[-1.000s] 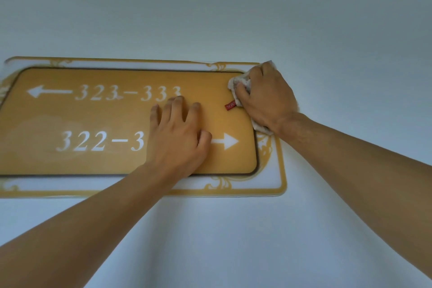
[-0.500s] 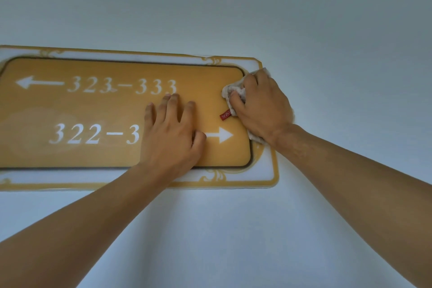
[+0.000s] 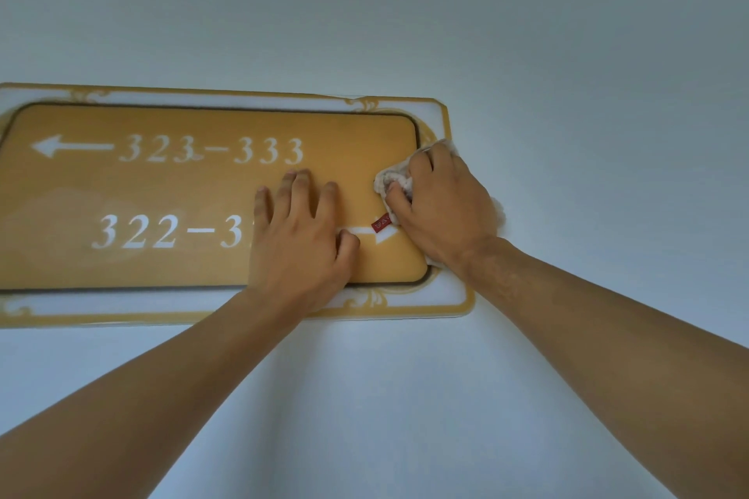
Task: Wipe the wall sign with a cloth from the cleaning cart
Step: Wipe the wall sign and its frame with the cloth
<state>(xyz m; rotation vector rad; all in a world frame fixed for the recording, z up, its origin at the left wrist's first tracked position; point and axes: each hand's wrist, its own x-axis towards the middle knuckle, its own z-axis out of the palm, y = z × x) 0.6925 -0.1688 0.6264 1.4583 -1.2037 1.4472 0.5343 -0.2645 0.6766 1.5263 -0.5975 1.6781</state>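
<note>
A gold wall sign (image 3: 170, 190) with white room numbers, arrows and a white ornate border hangs on the wall. My left hand (image 3: 300, 243) lies flat on its lower middle, fingers spread, covering part of the lower number. My right hand (image 3: 441, 207) presses a bunched white cloth (image 3: 395, 180) against the sign's right edge, above the right-pointing arrow. A small red tag (image 3: 381, 224) hangs from the cloth. Most of the cloth is hidden under my right hand.
A plain pale wall (image 3: 567, 53) surrounds the sign on all sides. The sign's left end runs out of view. A faint smeared patch shows on the sign's lower left.
My right hand with the cloth has slid down the sign's right edge, from the upper corner to just above the arrow. The left hand stays flat in place.
</note>
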